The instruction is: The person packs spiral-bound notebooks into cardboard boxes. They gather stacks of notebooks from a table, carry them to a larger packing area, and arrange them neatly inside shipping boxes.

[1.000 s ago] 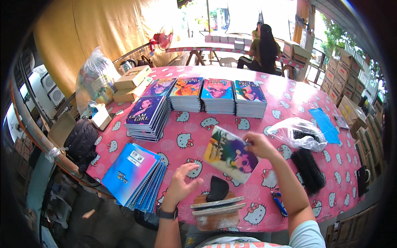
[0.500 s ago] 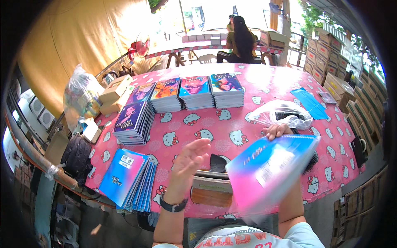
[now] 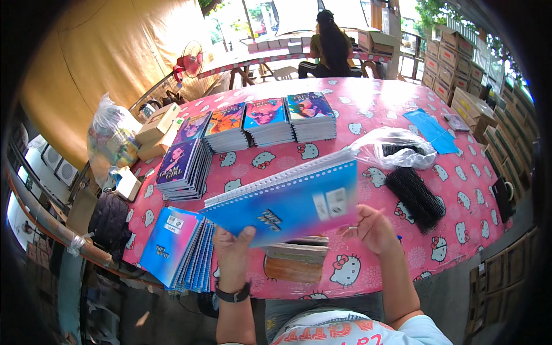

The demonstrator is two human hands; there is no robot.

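Note:
My left hand (image 3: 234, 247) grips a blue and pink notebook (image 3: 287, 210) by its lower left corner, thumb on the cover. The notebook is tilted above the table, punched holes along its upper edge and white pages behind the cover. My right hand (image 3: 374, 230) is near its lower right corner, fingers loosely curled and apart, with no held thing visible. Beneath the notebook is a wooden block-like stand (image 3: 294, 264), partly hidden. To the left lies a stack of blue and pink spiral notebooks (image 3: 172, 247). A bundle of black binding coils (image 3: 415, 198) lies to the right.
Notebook stacks with illustrated covers (image 3: 264, 118) stand across the table's far left, beside a purple-covered stack (image 3: 181, 167). A clear plastic bag (image 3: 397, 146) and blue sheet (image 3: 431, 131) lie far right. A black backpack (image 3: 109, 221) is at the left edge. Another person (image 3: 330, 49) sits beyond.
The notebook has swung left, its punched edge now facing away from me. My left hand, free before, now grips it; my right hand has let go of its upper edge and dropped lower.

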